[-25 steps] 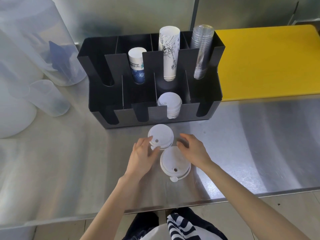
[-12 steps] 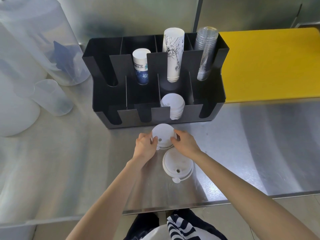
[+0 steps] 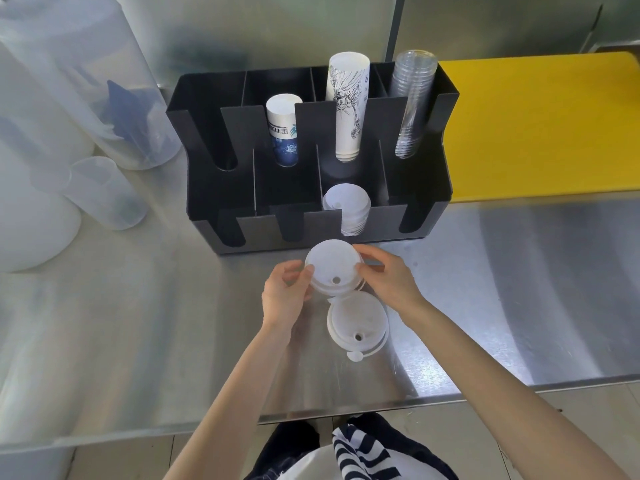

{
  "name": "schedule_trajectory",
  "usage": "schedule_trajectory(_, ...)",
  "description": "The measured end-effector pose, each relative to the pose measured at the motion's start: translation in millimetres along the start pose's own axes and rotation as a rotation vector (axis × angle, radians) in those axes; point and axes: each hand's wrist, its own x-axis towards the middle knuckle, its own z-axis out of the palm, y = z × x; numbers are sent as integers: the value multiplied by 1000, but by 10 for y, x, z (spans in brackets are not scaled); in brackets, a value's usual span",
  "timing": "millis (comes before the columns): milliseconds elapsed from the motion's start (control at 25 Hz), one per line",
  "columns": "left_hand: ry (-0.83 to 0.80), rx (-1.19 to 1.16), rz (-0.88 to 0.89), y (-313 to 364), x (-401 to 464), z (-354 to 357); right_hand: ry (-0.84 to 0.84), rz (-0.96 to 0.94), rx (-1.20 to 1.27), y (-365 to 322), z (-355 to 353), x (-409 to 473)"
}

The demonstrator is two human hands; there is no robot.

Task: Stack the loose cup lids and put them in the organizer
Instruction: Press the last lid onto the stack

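Observation:
A white cup lid [image 3: 331, 268] with a small sip hole is held just above the steel counter, gripped on its left edge by my left hand [image 3: 285, 295] and on its right edge by my right hand [image 3: 388, 278]. It looks like a short stack of lids. A second white lid [image 3: 356, 323] lies flat on the counter just below, touching the held one. The black organizer [image 3: 426, 188] stands right behind the hands. A stack of white lids [image 3: 348, 209] stands in its third front slot from the left.
The organizer's back row holds a blue-and-white paper cup stack [image 3: 283, 129], a tall printed cup stack [image 3: 347, 109] and clear plastic cups [image 3: 412, 105]. Translucent containers [image 3: 104, 192] stand at the left. A yellow cutting board [image 3: 540, 126] lies at the right.
Both hands closed onto the far lid from either side and lifted it slightly toward the organizer. The near lid stayed on the counter.

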Motion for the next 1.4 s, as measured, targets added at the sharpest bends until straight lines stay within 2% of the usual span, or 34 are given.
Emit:
schedule_trajectory(160, -82, 50, -17, -98, -196, -6, 7, 19, 49, 111, -90, -185)
schedule_trajectory(760, -132, 168, -99, -437, -446, 96, -3, 69, -10, 447, -105, -489)
schedule_trajectory(1400, -112, 309, 11, -506, -315, 170, 28, 113, -25, 525, -57, -486)
